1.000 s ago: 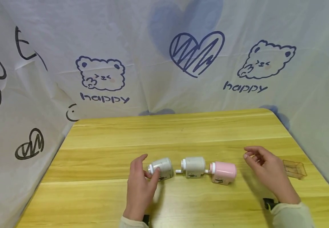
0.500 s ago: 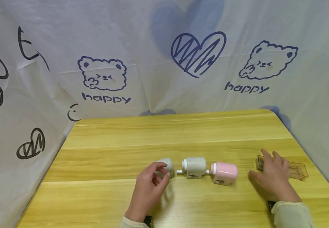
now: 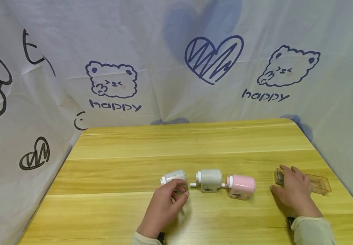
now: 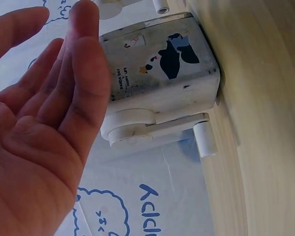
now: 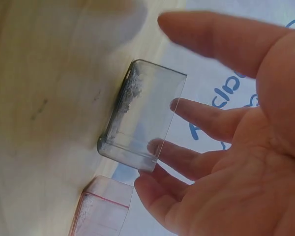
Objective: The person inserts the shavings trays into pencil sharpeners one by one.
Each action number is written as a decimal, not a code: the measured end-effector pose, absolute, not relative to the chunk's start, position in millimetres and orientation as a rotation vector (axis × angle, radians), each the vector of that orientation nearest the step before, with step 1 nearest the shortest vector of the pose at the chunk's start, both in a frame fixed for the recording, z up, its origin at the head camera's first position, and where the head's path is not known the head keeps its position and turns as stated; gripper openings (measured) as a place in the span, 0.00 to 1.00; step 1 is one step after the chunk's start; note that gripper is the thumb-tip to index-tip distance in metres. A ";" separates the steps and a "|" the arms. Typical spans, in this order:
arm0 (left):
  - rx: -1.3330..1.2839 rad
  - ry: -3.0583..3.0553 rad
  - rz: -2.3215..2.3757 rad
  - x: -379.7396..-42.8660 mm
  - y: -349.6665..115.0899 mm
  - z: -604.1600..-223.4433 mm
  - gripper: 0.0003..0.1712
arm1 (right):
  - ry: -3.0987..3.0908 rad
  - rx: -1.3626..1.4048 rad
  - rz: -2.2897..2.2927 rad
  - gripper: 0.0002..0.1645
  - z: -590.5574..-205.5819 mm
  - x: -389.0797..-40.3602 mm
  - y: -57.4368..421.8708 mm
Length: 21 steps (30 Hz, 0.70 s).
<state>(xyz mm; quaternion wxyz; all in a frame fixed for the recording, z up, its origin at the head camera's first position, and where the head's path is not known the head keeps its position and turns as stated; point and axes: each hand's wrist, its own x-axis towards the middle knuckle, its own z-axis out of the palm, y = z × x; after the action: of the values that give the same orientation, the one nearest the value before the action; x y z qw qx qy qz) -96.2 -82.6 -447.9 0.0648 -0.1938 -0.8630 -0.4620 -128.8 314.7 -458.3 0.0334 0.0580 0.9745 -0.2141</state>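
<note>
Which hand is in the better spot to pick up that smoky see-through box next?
Probably the right hand: its spread fingers are right at the smoky box, though contact is unclear. The left hand is farther off, by the leftmost gray device.

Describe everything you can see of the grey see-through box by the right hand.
The grey see-through box looks like plastic, with rounded lower corners. Dark, dusty-looking specks line its base. It rests on the table, beside an orange-tinted box. The right hand is at it, two fingertips overlapping its wall in the wrist view; whether they touch, I cannot tell.
</note>
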 end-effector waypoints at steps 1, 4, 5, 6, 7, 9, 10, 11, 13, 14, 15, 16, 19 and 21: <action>-0.586 -2.608 -1.393 -96.2 -82.5 -447.9 0.12 | 3.011 0.173 -0.664 0.46 -458.6 -128.4 314.5; -0.584 -2.620 -1.394 -96.0 -82.2 -447.5 0.12 | 3.038 0.154 -0.685 0.41 -459.1 -127.4 314.5; -0.583 -2.625 -1.393 -95.8 -82.1 -447.4 0.12 | 3.040 0.147 -0.690 0.41 -459.2 -127.1 314.6; -0.583 -2.631 -1.390 -95.6 -82.0 -447.2 0.12 | 3.044 0.141 -0.694 0.40 -459.5 -127.0 314.9; -0.581 -2.637 -1.388 -95.4 -81.9 -447.3 0.12 | 3.047 0.130 -0.695 0.39 -459.6 -127.1 315.4; -0.576 -2.651 -1.382 -94.9 -81.8 -447.2 0.12 | 3.054 0.114 -0.693 0.38 -459.8 -127.4 316.4; -0.573 -2.657 -1.380 -94.7 -81.9 -447.0 0.12 | 3.058 0.109 -0.686 0.38 -460.0 -127.6 316.9; -0.571 -2.664 -1.379 -94.6 -82.0 -446.8 0.12 | 3.065 0.103 -0.680 0.37 -460.3 -127.8 317.4; -0.574 -2.674 -1.379 -94.5 -82.4 -446.3 0.12 | 3.073 0.098 -0.676 0.36 -460.9 -127.9 318.1; -0.574 -2.682 -1.373 -94.5 -82.6 -446.2 0.12 | 3.078 0.101 -0.674 0.36 -461.3 -127.8 318.3; -0.574 -2.689 -1.369 -94.5 -82.8 -446.1 0.12 | 3.082 0.104 -0.675 0.36 -461.8 -127.7 318.3; -0.574 -2.695 -1.365 -94.5 -82.9 -446.0 0.13 | 3.089 0.105 -0.671 0.35 -462.4 -127.6 318.4; -0.573 -2.711 -1.345 -94.6 -83.3 -446.1 0.14 | 3.105 0.106 -0.669 0.35 -464.0 -127.3 318.8; -0.571 -2.713 -1.340 -94.7 -83.5 -446.1 0.14 | 3.114 0.103 -0.668 0.35 -464.3 -127.2 319.3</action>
<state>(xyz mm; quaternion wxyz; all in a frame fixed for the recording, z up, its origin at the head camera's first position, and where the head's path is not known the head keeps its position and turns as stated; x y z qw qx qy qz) -94.7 -83.5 -446.1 0.0312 -0.1854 -0.8807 -0.4349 -127.2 319.3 -464.3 -0.0224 0.0323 0.9770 -0.2096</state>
